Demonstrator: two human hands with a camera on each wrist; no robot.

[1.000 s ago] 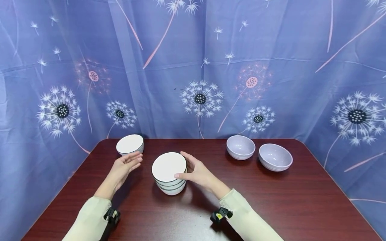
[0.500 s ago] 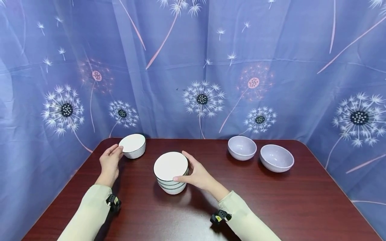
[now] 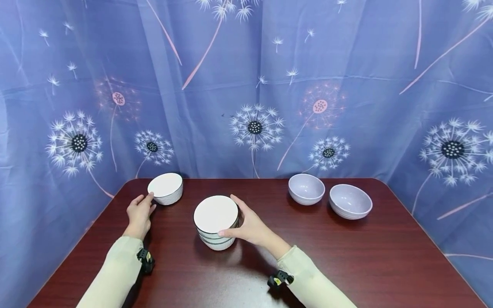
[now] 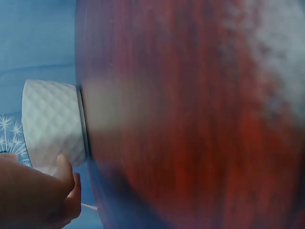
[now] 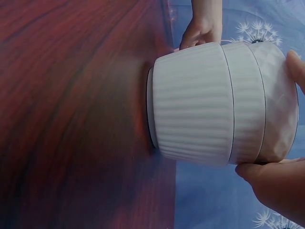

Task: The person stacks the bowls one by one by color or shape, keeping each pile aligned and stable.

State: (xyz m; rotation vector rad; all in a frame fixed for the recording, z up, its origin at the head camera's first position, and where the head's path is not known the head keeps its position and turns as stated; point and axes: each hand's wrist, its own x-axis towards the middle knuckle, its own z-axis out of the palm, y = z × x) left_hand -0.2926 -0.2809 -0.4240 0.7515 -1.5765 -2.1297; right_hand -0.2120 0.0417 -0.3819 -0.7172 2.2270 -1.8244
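Head view: right hand (image 3: 251, 226) cups a stack of white bowls (image 3: 215, 222) mid-table, thumb and fingers curled round it. Farther left, left hand (image 3: 139, 212) touches a single white bowl (image 3: 166, 188) with relaxed fingertips. Two lilac bowls (image 3: 331, 196) sit far right.

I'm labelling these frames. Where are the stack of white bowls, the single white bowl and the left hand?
stack of white bowls (image 3: 215, 212), head view, on the top bowl's white inside.
single white bowl (image 3: 165, 184), head view, on its white inside.
left hand (image 3: 138, 212), head view, on the back of the hand.
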